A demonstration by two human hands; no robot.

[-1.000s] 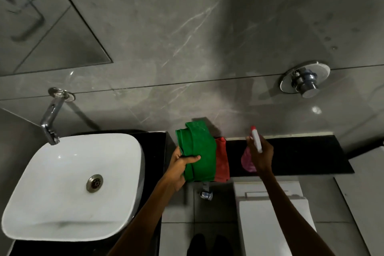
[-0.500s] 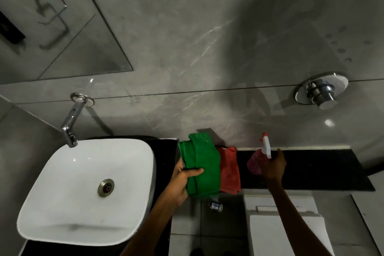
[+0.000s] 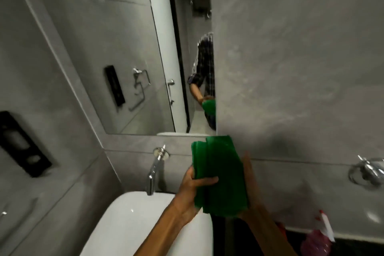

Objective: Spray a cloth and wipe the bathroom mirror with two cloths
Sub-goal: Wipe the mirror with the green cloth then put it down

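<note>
A folded green cloth (image 3: 221, 174) is held up in front of the grey wall, just below the mirror (image 3: 128, 52). My left hand (image 3: 192, 186) grips its left edge with the thumb across the front. My right hand (image 3: 248, 189) lies flat behind its right side, mostly hidden by the cloth. The pink spray bottle (image 3: 319, 239) with a white trigger stands on the black ledge at the lower right, apart from both hands. A sliver of the red cloth (image 3: 280, 227) shows beside my right forearm. The mirror reflects a person's arm and the green cloth.
A white basin (image 3: 133, 224) sits below a chrome wall tap (image 3: 154, 169). A chrome wall fitting (image 3: 366, 171) is at the right edge. Black wall-mounted holders (image 3: 20, 143) hang on the left wall.
The view swung up and left toward the mirror. My left hand lifted the green cloth off the ledge. My right hand let go of the spray bottle and came to the cloth.
</note>
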